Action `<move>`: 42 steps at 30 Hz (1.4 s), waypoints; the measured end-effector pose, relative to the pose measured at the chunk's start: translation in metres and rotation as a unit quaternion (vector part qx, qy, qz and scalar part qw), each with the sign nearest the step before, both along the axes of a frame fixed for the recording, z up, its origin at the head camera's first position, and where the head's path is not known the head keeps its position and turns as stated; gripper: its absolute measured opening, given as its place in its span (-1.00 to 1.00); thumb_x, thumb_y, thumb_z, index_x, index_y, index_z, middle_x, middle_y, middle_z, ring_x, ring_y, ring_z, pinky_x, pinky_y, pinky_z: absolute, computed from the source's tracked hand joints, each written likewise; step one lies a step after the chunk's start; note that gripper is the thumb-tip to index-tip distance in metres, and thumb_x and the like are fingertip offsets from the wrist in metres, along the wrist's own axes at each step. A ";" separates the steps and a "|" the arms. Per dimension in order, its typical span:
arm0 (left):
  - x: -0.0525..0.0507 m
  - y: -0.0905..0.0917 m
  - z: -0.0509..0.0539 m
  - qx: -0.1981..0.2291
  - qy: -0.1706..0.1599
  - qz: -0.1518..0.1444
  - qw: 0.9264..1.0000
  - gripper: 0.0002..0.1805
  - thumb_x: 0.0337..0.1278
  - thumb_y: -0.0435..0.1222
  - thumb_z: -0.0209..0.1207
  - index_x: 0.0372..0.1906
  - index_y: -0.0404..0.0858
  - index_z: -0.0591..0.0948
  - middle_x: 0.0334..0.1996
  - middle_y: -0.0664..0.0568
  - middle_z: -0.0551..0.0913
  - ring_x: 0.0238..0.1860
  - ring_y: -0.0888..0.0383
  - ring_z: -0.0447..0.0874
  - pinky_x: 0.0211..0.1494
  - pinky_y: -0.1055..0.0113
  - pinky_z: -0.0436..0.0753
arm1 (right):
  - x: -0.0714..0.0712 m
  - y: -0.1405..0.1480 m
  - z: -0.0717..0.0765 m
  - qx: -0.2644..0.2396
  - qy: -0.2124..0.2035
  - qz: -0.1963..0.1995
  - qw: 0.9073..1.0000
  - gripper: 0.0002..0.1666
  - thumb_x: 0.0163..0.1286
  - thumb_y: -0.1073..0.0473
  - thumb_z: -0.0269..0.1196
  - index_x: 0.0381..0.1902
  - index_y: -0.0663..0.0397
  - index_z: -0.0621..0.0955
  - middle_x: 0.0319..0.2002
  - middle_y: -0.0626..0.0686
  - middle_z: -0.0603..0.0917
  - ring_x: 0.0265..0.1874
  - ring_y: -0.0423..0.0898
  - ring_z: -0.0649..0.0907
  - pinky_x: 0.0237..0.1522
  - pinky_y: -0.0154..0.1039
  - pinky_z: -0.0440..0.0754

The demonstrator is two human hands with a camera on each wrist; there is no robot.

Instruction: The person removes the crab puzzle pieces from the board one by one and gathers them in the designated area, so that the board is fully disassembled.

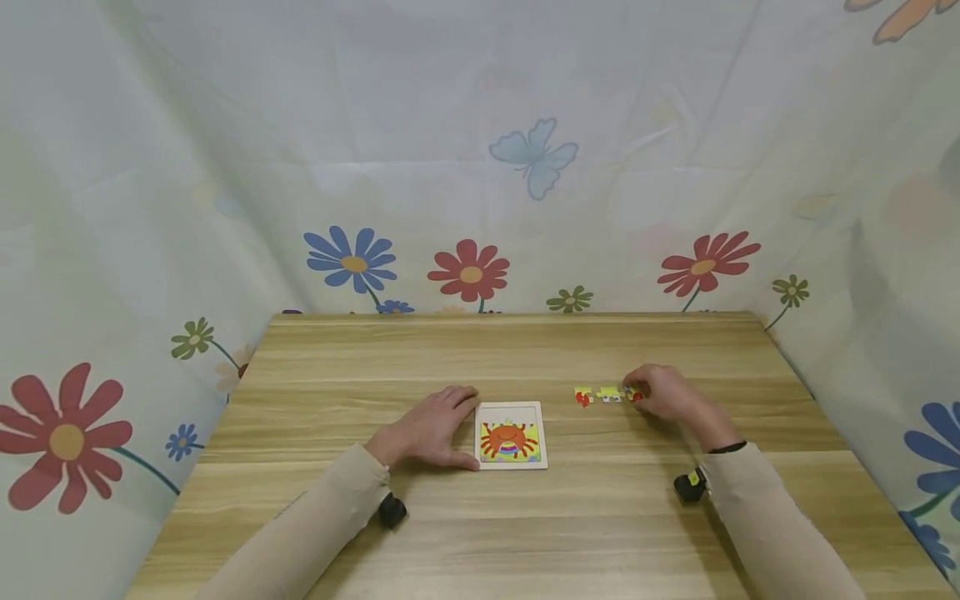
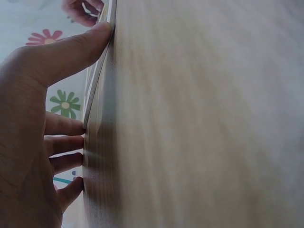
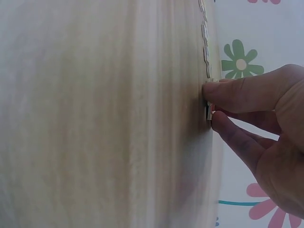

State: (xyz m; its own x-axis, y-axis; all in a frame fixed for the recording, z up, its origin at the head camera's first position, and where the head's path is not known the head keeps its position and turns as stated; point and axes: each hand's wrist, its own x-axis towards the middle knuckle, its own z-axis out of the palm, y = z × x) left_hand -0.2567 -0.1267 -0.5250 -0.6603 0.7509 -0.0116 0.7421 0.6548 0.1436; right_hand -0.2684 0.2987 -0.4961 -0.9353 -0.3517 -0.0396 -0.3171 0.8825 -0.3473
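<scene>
A square wooden jigsaw board with a red crab picture lies flat on the table. My left hand rests at its left side, thumb at the near corner and index finger at the far corner. Up close in the left wrist view, the thumb touches the board's edge; the other fingers are spread along the tabletop. Right of the board, my right hand pinches a red and yellow puzzle piece between thumb and fingers. Beside it lie a yellow and white puzzle piece and a red and yellow puzzle piece.
All this is on a wood-grain table. Behind and at both sides of it hangs a white curtain printed with flowers and a butterfly. Small black devices are worn at the left wrist and right wrist.
</scene>
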 end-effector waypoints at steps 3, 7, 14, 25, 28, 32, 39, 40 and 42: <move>0.000 0.000 0.001 0.000 0.000 0.002 1.000 0.21 -0.16 0.48 0.14 0.45 -0.30 0.25 0.43 -0.10 0.24 0.43 -0.03 0.20 0.44 0.04 0.29 | -0.001 0.000 0.001 0.007 0.003 0.005 1.000 -0.61 0.09 0.35 0.41 -0.07 0.27 0.68 -0.16 0.16 0.70 -0.19 0.01 0.64 -0.09 0.03 0.61; -0.001 0.000 0.001 -0.005 -0.003 0.006 1.000 0.22 -0.17 0.49 0.13 0.46 -0.29 0.24 0.44 -0.09 0.23 0.44 -0.02 0.18 0.45 0.05 0.27 | -0.002 -0.001 0.003 0.022 0.013 0.020 0.999 -0.63 0.10 0.33 0.42 -0.09 0.27 0.70 -0.18 0.15 0.70 -0.25 -0.02 0.62 -0.16 -0.02 0.61; 0.000 0.000 0.002 0.001 -0.001 0.005 1.000 0.20 -0.17 0.47 0.16 0.45 -0.30 0.26 0.43 -0.11 0.24 0.43 -0.03 0.18 0.43 0.04 0.29 | -0.002 -0.002 0.007 0.042 0.019 0.032 0.998 -0.65 0.12 0.31 0.41 -0.09 0.28 0.70 -0.13 0.19 0.69 -0.19 0.04 0.63 -0.13 0.01 0.61; -0.002 0.000 -0.001 -0.003 -0.004 0.010 1.000 0.22 -0.17 0.50 0.13 0.47 -0.28 0.23 0.44 -0.09 0.22 0.45 -0.01 0.16 0.46 0.07 0.25 | -0.002 -0.003 0.009 0.043 0.019 0.024 0.999 -0.64 0.09 0.32 0.43 -0.10 0.26 0.70 -0.14 0.16 0.71 -0.20 0.01 0.64 -0.12 0.00 0.62; -0.002 0.000 -0.002 -0.003 -0.002 0.010 1.000 0.22 -0.17 0.50 0.12 0.47 -0.28 0.23 0.44 -0.09 0.22 0.44 -0.01 0.16 0.46 0.07 0.26 | -0.003 -0.002 0.009 0.030 0.021 0.019 0.999 -0.63 0.07 0.33 0.43 -0.11 0.27 0.69 -0.16 0.17 0.70 -0.23 0.01 0.63 -0.13 0.00 0.62; -0.002 0.000 -0.002 -0.002 0.000 0.007 1.000 0.23 -0.18 0.51 0.12 0.46 -0.29 0.24 0.44 -0.10 0.23 0.44 -0.01 0.17 0.46 0.07 0.26 | -0.002 -0.005 0.012 0.018 0.028 0.015 0.999 -0.60 0.06 0.32 0.43 -0.08 0.29 0.68 -0.13 0.21 0.70 -0.19 0.06 0.65 -0.10 0.03 0.62; -0.001 0.000 -0.002 -0.001 0.006 0.003 1.000 0.23 -0.18 0.51 0.11 0.45 -0.30 0.25 0.43 -0.11 0.25 0.43 -0.02 0.20 0.44 0.07 0.29 | 0.001 -0.017 0.020 -0.007 0.009 0.013 1.000 -0.59 0.23 0.24 0.35 0.03 0.30 0.64 -0.04 0.23 0.69 -0.07 0.15 0.64 0.00 0.11 0.60; -0.001 0.000 -0.002 -0.002 0.006 0.004 1.000 0.23 -0.18 0.51 0.11 0.45 -0.30 0.25 0.43 -0.11 0.24 0.43 -0.02 0.20 0.45 0.07 0.29 | 0.001 -0.019 0.021 -0.009 0.011 0.016 1.000 -0.59 0.24 0.23 0.34 0.03 0.31 0.63 -0.05 0.24 0.69 -0.07 0.16 0.64 -0.01 0.11 0.60; -0.001 0.000 -0.002 -0.003 0.003 0.007 1.000 0.23 -0.18 0.51 0.11 0.46 -0.29 0.25 0.44 -0.10 0.24 0.43 -0.01 0.19 0.45 0.07 0.28 | 0.001 -0.022 0.022 -0.014 0.015 0.020 1.000 -0.59 0.25 0.23 0.34 0.03 0.31 0.63 -0.06 0.24 0.69 -0.09 0.15 0.64 -0.02 0.10 0.60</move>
State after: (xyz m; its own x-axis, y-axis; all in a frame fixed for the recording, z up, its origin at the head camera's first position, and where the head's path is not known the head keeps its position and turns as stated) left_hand -0.2574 -0.1268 -0.5275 -0.6707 0.7416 -0.0129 0.7337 0.6659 0.1352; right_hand -0.2672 0.2768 -0.4743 -0.9208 -0.3899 -0.0005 -0.3635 0.8588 -0.3610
